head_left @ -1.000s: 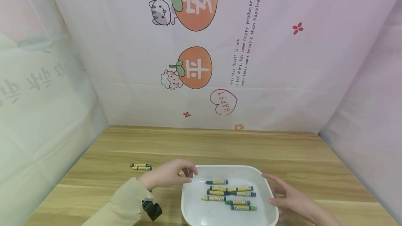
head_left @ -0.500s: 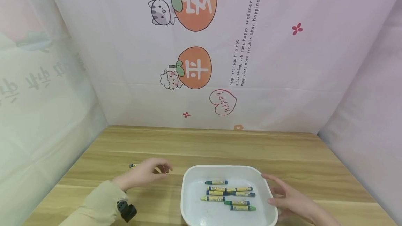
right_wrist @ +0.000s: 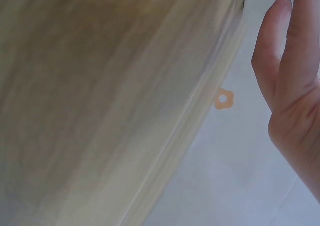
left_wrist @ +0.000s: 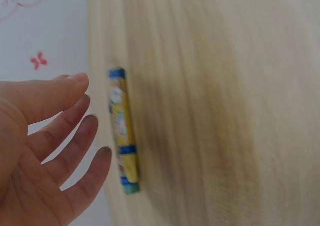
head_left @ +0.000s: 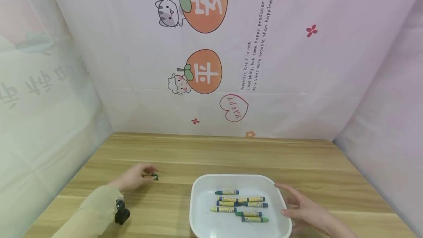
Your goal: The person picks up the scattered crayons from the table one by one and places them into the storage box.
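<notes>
My left hand (head_left: 133, 176) is over two crayons (head_left: 154, 177) at the left of the table, partly covering them in the head view. In the left wrist view its fingers are spread and loosely bent beside the crayons, one with a yellow tip (left_wrist: 131, 168), the other with a green tip (left_wrist: 131, 189). A white tray (head_left: 195, 212) stands at the front, right of centre, with several green, yellow and dark blue crayons (head_left: 250, 214) lying in it. My right hand (head_left: 305, 208) rests its extended fingers along the tray's right side, with index fingertip and thumb at the rim.
The wooden table (head_left: 172, 150) ends at a printed white cloth (head_left: 284, 94) behind. More pale cloth (head_left: 56, 113) hangs on the left, and another cloth (head_left: 393, 120) on the right. A black wrist camera (head_left: 122, 212) sits at my left sleeve.
My left hand has moved left from the tray's left rim to the two crayons on the table. The right hand stays at the tray, and the crayons inside have not moved.
</notes>
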A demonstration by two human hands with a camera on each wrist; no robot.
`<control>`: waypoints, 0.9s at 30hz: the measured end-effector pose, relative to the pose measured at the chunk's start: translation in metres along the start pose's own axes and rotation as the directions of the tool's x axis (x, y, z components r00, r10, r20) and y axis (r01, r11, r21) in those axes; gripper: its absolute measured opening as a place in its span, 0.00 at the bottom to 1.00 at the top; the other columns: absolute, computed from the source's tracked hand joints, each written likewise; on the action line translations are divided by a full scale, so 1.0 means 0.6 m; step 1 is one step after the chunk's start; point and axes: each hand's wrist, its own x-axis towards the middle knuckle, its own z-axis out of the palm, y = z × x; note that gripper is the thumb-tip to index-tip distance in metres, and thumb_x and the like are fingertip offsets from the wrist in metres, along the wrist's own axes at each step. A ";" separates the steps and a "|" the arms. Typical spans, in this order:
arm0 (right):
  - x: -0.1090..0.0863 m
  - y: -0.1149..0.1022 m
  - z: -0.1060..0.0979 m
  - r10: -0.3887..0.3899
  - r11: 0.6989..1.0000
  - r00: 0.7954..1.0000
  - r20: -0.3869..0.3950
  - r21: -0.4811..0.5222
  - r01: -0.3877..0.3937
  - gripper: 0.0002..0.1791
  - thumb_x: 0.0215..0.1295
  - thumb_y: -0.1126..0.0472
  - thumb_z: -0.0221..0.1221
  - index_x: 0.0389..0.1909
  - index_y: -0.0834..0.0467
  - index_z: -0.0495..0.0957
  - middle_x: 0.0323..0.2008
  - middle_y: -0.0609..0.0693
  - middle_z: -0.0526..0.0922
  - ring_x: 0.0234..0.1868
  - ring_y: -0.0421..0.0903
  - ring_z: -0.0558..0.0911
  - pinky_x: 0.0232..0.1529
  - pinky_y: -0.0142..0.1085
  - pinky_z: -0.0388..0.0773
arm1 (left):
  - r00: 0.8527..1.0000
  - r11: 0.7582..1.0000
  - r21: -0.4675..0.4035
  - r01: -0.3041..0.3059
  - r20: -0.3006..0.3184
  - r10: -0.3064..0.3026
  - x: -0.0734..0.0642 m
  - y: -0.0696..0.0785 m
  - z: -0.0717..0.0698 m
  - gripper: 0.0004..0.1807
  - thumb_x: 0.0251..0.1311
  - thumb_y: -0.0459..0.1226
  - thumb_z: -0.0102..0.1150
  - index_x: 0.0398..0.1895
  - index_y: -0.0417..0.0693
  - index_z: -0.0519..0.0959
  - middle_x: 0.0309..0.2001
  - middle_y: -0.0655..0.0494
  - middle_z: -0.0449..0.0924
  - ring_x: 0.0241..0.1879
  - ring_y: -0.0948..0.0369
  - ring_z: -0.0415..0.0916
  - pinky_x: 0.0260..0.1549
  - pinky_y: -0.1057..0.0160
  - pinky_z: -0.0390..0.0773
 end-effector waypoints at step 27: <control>0.001 -0.001 0.000 0.014 0.999 1.000 -0.028 -0.032 -0.015 0.39 0.67 0.65 0.51 0.71 0.56 0.38 0.55 0.66 0.68 0.45 0.54 0.80 0.37 0.52 0.81 | 0.998 0.997 0.069 -0.045 0.039 0.043 0.007 -0.029 0.011 0.13 0.47 0.28 0.66 0.38 0.44 0.79 0.33 0.57 0.78 0.32 0.64 0.73 0.31 0.69 0.73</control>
